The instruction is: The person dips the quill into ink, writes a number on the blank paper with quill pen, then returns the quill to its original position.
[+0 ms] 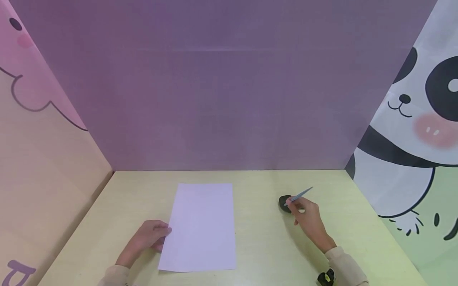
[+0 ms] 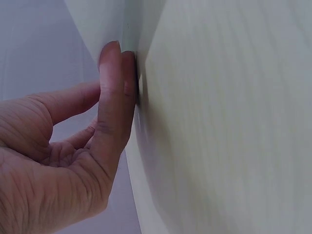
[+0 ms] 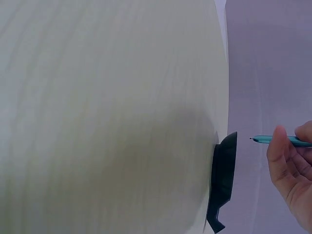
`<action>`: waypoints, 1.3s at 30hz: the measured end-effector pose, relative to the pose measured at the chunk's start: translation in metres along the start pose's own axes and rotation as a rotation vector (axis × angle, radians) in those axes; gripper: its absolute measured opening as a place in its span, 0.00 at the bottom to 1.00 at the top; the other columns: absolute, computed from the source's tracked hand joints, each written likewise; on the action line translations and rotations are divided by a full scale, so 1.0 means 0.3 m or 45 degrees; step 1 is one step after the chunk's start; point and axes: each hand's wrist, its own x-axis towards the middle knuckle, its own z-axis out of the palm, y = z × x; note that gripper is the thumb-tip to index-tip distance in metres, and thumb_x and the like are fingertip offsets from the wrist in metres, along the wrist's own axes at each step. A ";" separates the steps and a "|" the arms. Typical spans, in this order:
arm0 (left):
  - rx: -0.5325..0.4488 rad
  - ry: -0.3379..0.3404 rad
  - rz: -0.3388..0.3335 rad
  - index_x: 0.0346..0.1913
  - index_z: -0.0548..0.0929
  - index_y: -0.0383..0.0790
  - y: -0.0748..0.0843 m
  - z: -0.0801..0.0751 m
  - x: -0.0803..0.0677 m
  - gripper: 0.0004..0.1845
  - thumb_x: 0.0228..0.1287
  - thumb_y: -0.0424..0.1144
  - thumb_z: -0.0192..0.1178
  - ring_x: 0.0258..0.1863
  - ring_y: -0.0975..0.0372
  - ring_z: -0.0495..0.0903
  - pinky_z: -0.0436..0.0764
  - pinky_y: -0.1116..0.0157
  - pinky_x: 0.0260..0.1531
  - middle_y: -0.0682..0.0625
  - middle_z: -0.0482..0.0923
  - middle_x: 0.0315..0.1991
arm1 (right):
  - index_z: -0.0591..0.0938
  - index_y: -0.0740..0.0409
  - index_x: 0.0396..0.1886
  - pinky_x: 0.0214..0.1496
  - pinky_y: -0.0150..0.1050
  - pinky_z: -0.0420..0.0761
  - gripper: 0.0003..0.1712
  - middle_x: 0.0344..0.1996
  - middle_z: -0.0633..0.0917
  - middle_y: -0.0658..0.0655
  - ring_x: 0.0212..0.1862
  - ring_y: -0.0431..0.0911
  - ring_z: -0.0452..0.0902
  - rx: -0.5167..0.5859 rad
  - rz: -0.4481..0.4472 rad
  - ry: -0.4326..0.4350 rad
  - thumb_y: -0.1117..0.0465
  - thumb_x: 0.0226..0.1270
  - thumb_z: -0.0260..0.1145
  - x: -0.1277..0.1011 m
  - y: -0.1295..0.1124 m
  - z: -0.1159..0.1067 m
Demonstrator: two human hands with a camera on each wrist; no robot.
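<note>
Paper point(image 1: 200, 226) lies lengthwise on the pale desk point(image 1: 261, 238), its short near side toward the person and its blank face up. The left hand point(image 1: 148, 234) is at the long left side, a fingertip just over the border of the sheet. Seen from the left wrist, two of its fingers stretch out straight and close together, right by the desk; whether the hand pinches the sheet or only touches it, I can't tell.

Over on the other side, well apart from the left, the right hand point(image 1: 309, 218) pinches a slim blue-green pen point(image 1: 302, 193) between thumb and fingers. The pen slants, its dark point aimed down and toward the left, right over a small black object point(image 1: 282, 202) sitting on the desk to the right of the sheet. The right wrist view shows a gap between the point and that object, which has an uneven outline from the side.

Both arms wear light sleeves point(image 1: 345, 266), and a black piece point(image 1: 325, 278) sits by the right cuff. Behind the desk rises a purple wall point(image 1: 229, 99), with a printed panda point(image 1: 443, 87) on the right side and a pink figure point(image 1: 35, 71) on the left.
</note>
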 end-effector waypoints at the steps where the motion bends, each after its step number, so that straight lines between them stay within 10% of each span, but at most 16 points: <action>1: -0.001 -0.002 -0.001 0.56 0.77 0.15 0.000 0.001 -0.001 0.20 0.72 0.33 0.62 0.40 0.48 0.89 0.92 0.57 0.34 0.33 0.87 0.42 | 0.86 0.68 0.46 0.18 0.34 0.82 0.07 0.29 0.85 0.65 0.20 0.45 0.79 0.001 0.002 -0.004 0.68 0.75 0.67 0.000 0.000 0.001; 39: -0.035 -0.052 0.021 0.54 0.79 0.17 0.031 0.018 -0.018 0.18 0.71 0.31 0.63 0.40 0.46 0.90 0.92 0.55 0.32 0.33 0.88 0.42 | 0.87 0.65 0.48 0.16 0.32 0.77 0.09 0.31 0.87 0.64 0.18 0.38 0.73 -0.034 -0.008 -0.016 0.65 0.76 0.67 0.010 -0.032 0.012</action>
